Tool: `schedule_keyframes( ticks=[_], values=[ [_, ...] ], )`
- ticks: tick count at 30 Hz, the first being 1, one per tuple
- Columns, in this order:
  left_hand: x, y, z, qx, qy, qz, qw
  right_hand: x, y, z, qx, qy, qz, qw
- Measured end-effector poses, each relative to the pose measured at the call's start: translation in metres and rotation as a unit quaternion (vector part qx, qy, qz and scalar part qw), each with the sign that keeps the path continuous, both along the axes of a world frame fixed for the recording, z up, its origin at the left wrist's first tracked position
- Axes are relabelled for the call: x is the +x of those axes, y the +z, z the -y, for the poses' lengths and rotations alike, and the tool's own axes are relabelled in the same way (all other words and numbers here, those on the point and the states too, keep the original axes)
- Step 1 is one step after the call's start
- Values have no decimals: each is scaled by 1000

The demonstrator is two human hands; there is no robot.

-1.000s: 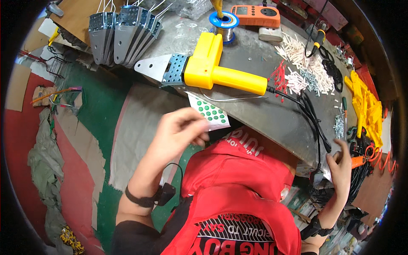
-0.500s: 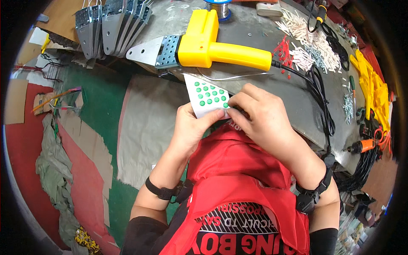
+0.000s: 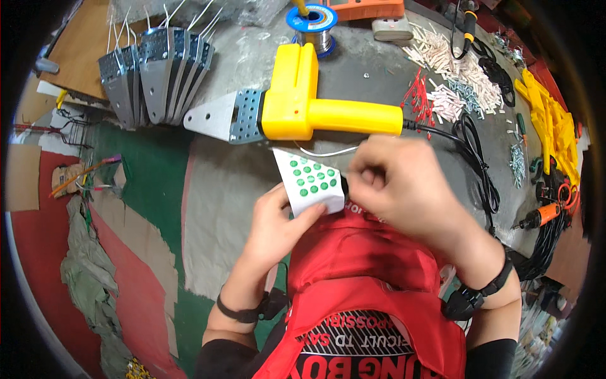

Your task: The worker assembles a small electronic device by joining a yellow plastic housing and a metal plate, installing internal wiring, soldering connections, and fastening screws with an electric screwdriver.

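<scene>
My left hand [image 3: 278, 218] holds a white sheet of round green stickers [image 3: 310, 201] by its lower edge, the thumb lying on top. The sheet is tilted above my red apron [image 3: 360, 246]. Just right of the sheet, apart from it, my right hand [image 3: 398, 180] is raised with its fingers curled into a pinch. Whatever the pinch holds is too small and blurred to make out. Beyond the sheet, a yellow plastic-welding iron [image 3: 297, 104] lies on the bench, its perforated bracket and flat grey plate [image 3: 211, 115] pointing left.
Several metal brackets [image 3: 167, 82] stand at the bench's left edge. A solder spool [image 3: 314, 38] is at the back. To the right lie white sleeves [image 3: 442, 54], red-tipped parts [image 3: 418, 98], screws, a black cable [image 3: 476, 158], yellow shells [image 3: 549, 123] and an orange screwdriver [image 3: 540, 216].
My right hand has come off the sheet's edge and moved right, fingers still pinched. The left hand keeps the sheet. The whole view has shifted, so the bench appears lower.
</scene>
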State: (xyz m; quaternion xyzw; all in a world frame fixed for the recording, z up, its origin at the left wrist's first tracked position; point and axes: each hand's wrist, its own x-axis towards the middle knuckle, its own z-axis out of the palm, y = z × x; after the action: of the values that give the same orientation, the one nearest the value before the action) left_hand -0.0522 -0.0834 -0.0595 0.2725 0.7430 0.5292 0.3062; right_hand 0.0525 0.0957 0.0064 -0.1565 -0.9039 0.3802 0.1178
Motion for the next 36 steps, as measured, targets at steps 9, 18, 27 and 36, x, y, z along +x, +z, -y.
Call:
schedule_keyframes(
  ticks=[9, 18, 27, 36],
  values=[
    [-59, 41, -24, 19, 51, -477, 877, -88, 8, -57, 80, -109, 77, 988],
    [-51, 68, -66, 82, -91, -538, 834, 54, 52, -105, 191, -53, 62, 978],
    [10, 72, -107, 178, -123, -589, 779, 162, -18, -86, 191, -260, 45, 945],
    [-83, 167, 48, 98, -82, -311, 942, 44, 91, 8, -58, 107, -125, 985]
  ],
)
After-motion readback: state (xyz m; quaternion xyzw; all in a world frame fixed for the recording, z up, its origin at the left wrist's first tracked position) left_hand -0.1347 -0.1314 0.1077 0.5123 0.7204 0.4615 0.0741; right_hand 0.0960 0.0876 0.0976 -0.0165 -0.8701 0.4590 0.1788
